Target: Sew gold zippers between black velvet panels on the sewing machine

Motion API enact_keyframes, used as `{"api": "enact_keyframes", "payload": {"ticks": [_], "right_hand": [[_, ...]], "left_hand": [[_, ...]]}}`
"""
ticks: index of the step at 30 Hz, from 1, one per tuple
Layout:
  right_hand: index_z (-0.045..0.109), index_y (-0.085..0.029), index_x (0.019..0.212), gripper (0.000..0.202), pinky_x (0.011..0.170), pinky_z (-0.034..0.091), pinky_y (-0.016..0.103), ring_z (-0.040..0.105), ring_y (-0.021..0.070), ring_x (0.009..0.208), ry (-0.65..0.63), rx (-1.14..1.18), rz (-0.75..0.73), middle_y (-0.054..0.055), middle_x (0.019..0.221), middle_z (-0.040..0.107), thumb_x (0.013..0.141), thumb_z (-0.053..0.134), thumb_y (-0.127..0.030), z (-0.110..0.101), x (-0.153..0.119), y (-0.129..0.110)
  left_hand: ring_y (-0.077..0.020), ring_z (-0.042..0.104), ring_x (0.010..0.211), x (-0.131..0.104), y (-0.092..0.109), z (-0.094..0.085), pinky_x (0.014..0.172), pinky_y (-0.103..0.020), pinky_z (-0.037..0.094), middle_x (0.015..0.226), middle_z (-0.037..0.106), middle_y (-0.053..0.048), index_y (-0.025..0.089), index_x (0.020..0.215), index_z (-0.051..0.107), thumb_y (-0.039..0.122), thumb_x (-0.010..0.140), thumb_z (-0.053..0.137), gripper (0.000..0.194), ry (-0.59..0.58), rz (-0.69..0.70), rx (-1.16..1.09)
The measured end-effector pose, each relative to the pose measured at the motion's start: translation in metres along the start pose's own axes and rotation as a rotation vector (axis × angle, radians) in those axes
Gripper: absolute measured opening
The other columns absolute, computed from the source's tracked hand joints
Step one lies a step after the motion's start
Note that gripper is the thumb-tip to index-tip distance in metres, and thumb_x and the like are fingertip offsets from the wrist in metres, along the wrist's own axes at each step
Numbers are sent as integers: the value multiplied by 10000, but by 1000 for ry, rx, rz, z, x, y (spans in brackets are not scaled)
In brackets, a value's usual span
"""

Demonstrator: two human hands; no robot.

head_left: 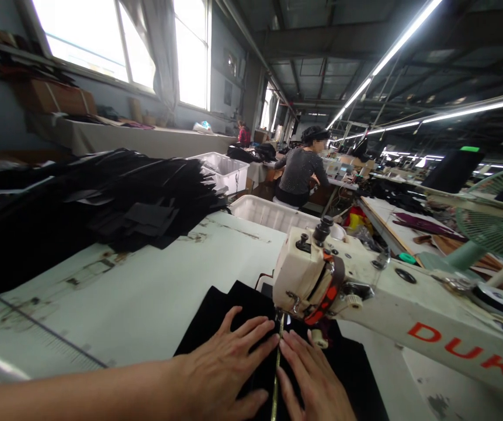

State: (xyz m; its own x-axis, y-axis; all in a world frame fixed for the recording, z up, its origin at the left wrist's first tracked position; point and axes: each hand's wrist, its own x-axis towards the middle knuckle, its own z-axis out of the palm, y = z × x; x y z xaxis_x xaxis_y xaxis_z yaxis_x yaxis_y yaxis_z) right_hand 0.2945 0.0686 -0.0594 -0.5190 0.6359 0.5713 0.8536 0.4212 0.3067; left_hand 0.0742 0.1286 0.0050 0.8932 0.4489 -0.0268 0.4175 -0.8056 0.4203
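Note:
Black fabric (207, 318) lies under the head of a white sewing machine (297, 269). A narrow gold zipper-like strip (275, 386) runs along the fabric up to the presser foot area. My left hand (233, 362) rests flat on the cloth left of the strip, its fingers spread and the thumb apart. On the strip's other side, my right hand (312, 377) presses down with fingers stretched out, close below the machine head. The needle is hard to make out.
A big heap of black fabric pieces (146, 193) covers the table's far left. Behind the table stand white plastic bins (255, 207). A co-worker (301, 169) sits farther back. A green fan (492, 225) is at right; a ruler scale (54, 333) marks the tabletop (146, 298).

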Motion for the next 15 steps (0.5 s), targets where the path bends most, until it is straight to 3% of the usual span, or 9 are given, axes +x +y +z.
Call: {"api": "enact_keyframes", "payload": {"ticks": [4, 15], "right_hand": [[629, -121, 1201, 331, 855, 598, 329, 677, 225, 1068, -91, 23, -2, 84, 1222, 671, 921, 493, -231, 4, -5, 3], [600, -116, 1235, 354, 891, 583, 365, 660, 235, 1101, -48, 125, 46, 96, 1243, 661, 908, 483, -186, 12, -7, 6]], "left_hand": [[-340, 276, 1431, 2, -6, 2, 1112, -681, 138, 1549, 306, -177, 168, 1507, 304, 291, 868, 568, 702, 20, 8, 9], [-315, 277, 1435, 7, -12, 4, 1122, -653, 169, 1548, 318, -170, 171, 1508, 298, 268, 846, 567, 721, 44, 16, 82]]}}
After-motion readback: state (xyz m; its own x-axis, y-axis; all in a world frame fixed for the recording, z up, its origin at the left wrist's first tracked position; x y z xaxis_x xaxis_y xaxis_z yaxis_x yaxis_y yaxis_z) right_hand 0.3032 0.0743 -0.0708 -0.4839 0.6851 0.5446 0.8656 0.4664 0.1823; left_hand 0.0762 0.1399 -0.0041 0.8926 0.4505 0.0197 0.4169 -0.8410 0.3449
